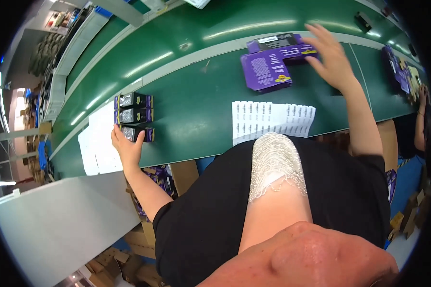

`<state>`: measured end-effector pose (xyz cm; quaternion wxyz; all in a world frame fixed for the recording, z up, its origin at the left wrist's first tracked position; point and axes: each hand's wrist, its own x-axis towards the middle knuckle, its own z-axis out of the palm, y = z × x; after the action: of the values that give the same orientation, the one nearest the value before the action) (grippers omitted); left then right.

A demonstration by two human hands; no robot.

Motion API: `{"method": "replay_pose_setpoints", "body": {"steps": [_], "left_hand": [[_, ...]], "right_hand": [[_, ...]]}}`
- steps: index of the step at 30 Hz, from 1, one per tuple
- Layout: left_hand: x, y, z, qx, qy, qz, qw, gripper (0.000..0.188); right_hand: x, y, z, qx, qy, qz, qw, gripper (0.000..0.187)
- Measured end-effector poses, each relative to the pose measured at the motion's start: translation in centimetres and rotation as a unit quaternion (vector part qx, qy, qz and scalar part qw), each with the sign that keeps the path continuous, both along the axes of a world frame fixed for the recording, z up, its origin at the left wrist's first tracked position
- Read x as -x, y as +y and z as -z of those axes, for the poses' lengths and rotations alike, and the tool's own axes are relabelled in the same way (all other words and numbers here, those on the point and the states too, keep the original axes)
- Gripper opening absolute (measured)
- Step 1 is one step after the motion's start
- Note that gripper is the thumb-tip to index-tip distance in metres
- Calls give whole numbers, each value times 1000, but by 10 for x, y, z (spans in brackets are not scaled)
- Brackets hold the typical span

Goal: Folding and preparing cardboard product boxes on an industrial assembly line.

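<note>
At the left of the green worktop, three small black-and-purple boxes (pixel 133 115) with silvery fronts stand in a short row. My left hand (pixel 128 151) is at the nearest small box (pixel 135 134), thumb on one side and fingers on the other, closed around it. My right hand (pixel 332 62) is raised over the far side of the bench, fingers spread and nothing in them. Its fingertips are beside the right end of a group of purple cartons (pixel 265 71) in an L shape; whether they touch is hard to tell.
A white sheet of printed labels (pixel 272 118) lies at the bench's front edge. White papers (pixel 99 141) lie left of the small boxes. Cardboard boxes (pixel 184 174) stand under the bench. At far right, another person's hand (pixel 422 93) is near more purple cartons (pixel 396 71).
</note>
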<state>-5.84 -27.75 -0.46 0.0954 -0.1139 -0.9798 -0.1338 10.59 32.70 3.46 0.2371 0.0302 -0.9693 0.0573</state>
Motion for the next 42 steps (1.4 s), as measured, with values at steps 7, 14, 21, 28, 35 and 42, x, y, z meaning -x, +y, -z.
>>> {"method": "replay_pose_setpoints", "body": {"steps": [7, 14, 21, 28, 35, 42], "left_hand": [[-16, 22, -14, 12, 96, -31, 995, 86], [-34, 95, -50, -73, 308, 136, 939, 64], [-54, 240, -26, -636, -486, 445, 402, 69], [-64, 257, -53, -690, -377, 292, 544, 74], [-57, 246, -30, -553, -271, 347, 708, 65], [-75, 259, -32, -649, -119, 337, 672, 66]], "right_hand": [[63, -4, -19, 57, -307, -31, 950, 36], [49, -6, -18, 401, -169, -174, 883, 35], [21, -157, -27, 845, -354, -334, 222, 50], [19, -133, -9, 487, 94, -128, 859, 29], [35, -160, -26, 334, 188, -208, 900, 20], [31, -182, -14, 672, 153, -233, 686, 18]]}}
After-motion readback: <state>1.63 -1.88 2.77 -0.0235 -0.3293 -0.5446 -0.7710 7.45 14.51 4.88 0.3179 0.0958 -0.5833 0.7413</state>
